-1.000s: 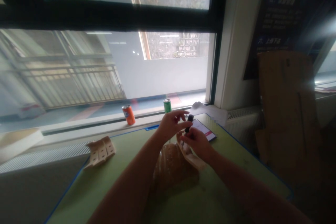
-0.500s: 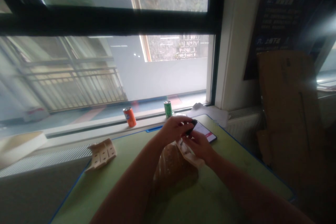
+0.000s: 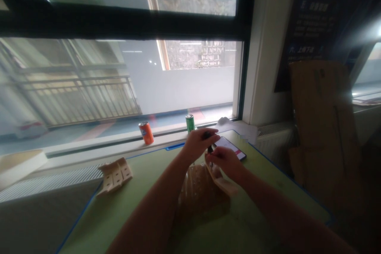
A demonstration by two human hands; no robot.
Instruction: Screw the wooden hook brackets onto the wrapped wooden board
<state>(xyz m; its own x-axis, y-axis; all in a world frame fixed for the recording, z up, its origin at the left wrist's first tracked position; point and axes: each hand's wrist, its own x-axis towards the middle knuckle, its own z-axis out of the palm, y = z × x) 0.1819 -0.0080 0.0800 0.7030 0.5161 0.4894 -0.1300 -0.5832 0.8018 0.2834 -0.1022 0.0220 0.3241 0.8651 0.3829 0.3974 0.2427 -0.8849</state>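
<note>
I'm counting two cans (image 3: 145, 133) here, one phone (image 3: 233, 149), one counter (image 3: 276, 190), one brown packet (image 3: 199, 194), one small dark object (image 3: 210, 149)!

A large window (image 3: 190, 93) in a dark frame (image 3: 125, 24) fills the far side, bright with daylight, a railing (image 3: 98, 97) showing beyond at left. On the right, a dark poster (image 3: 309, 27) hangs above tall cardboard (image 3: 320, 127), near a white radiator (image 3: 275, 141). The counter (image 3: 143, 170) is green, blue-edged.

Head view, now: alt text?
Left hand and right hand hold a small dark object above a green table, near a phone and a shiny brown item. A tan molded piece lies at left; an orange can and green can stand behind.
</note>
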